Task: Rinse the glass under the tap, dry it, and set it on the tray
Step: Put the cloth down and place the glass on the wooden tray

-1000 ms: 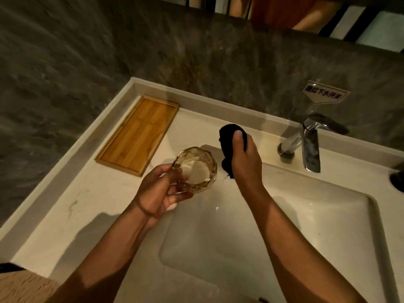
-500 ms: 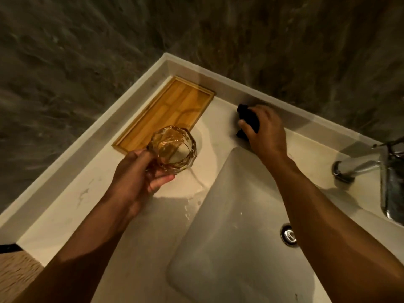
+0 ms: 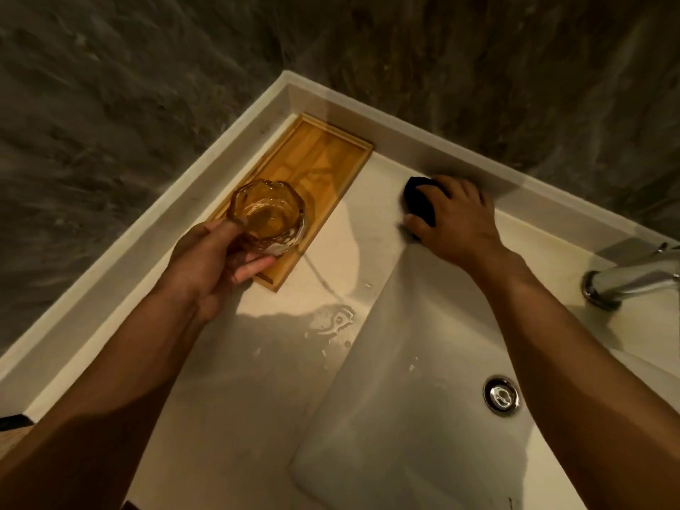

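Head view, looking down on a pale washbasin bench. The left hand (image 3: 206, 259) is clamped around the side of a faceted glass tumbler (image 3: 268, 217), thumb on the near wall and fingers underneath, holding it mouth-up at the near end of the wooden tray (image 3: 331, 156), which lies in the upper centre of the frame against the raised rim of the bench (image 3: 154, 230). Whether the tumbler's base already touches the tray cannot be told from this angle. The right hand (image 3: 454, 219) is closed over a dark cloth (image 3: 419, 198), pressing it onto the bench just behind the basin (image 3: 404, 417), right of the tray and apart from it. A small puddle (image 3: 333, 322) and scattered drops lie on the bench between the tray and the basin edge. The tap (image 3: 625, 281) shows at the right edge; no water is seen running.

Judged step: the placing, with the rinse and the drying apparently done. The next move calls for settling the tumbler flat and upright within the tray's raised border, then opening the fingers without dragging it; the near tray edge beneath the fingers is the point to watch.
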